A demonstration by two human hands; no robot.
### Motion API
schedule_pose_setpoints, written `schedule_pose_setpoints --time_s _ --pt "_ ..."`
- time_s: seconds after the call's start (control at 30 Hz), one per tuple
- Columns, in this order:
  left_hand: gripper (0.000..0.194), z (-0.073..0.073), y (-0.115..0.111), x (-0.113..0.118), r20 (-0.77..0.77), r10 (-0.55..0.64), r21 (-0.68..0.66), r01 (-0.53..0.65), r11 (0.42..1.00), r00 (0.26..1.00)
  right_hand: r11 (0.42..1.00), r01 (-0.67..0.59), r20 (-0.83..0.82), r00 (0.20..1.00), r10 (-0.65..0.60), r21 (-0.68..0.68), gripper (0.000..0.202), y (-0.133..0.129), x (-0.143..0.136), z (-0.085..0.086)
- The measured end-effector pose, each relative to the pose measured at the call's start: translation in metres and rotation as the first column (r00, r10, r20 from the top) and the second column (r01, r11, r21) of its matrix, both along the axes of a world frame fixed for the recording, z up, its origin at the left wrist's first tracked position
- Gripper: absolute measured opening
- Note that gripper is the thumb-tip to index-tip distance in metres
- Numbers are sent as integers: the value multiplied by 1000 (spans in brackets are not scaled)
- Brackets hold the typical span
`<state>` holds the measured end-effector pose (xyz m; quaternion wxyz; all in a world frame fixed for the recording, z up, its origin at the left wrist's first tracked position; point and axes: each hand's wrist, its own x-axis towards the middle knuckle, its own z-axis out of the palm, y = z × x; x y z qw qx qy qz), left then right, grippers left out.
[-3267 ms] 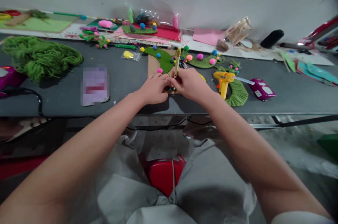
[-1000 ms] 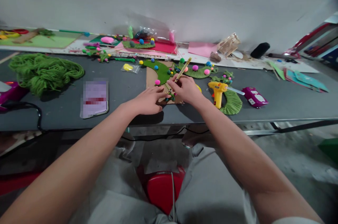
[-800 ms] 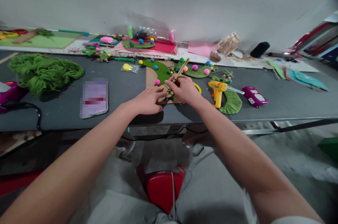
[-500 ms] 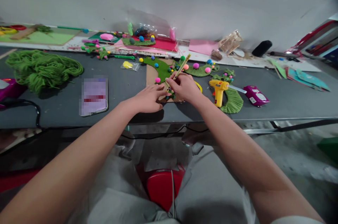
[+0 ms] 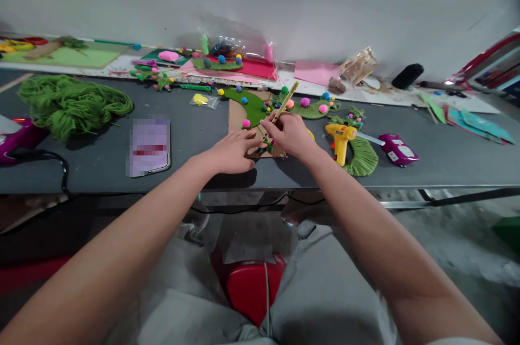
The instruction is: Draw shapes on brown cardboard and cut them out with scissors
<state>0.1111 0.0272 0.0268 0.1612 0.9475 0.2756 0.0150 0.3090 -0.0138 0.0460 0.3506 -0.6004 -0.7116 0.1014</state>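
Observation:
My right hand [image 5: 293, 134] pinches a thin yellow pencil [image 5: 290, 98], its upper end tilted up and to the right. The pencil's tip is hidden behind my fingers. Beside it, my left hand [image 5: 231, 153] lies low with fingers extended over the lower edge of a piece of brown cardboard [image 5: 235, 117]. On the cardboard rests a curved green piece [image 5: 252, 109] edged with coloured pompoms. A green yarn-wrapped curve [image 5: 312, 111] with pompoms lies just behind my right hand. Small dark green bits with coloured dots show under my fingertips.
To the right, a yellow glue gun [image 5: 342, 136] lies against a green yarn-wrapped ring [image 5: 362, 158], near a purple box [image 5: 398, 150]. A phone [image 5: 149, 147] and a heap of green yarn [image 5: 73, 104] are on the left. Coloured sheets [image 5: 317, 71] line the wall.
The whole view has shifted slightly, so everything appears a little further right. Both hands keep nearly the same pose, and the pencil stays in my right hand.

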Motion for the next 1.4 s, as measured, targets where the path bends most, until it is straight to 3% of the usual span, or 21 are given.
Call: schedule_pose_setpoints --time_s 0.43,1.4 --pt "51 -4 1 0 8 -2 29 1 1000 1000 999 -8 60 998 5 49 22 1 -2 1" --pt "52 -4 0 1 -12 17 30 -17 999 1000 999 -43 61 997 42 8 18 -2 -2 6"
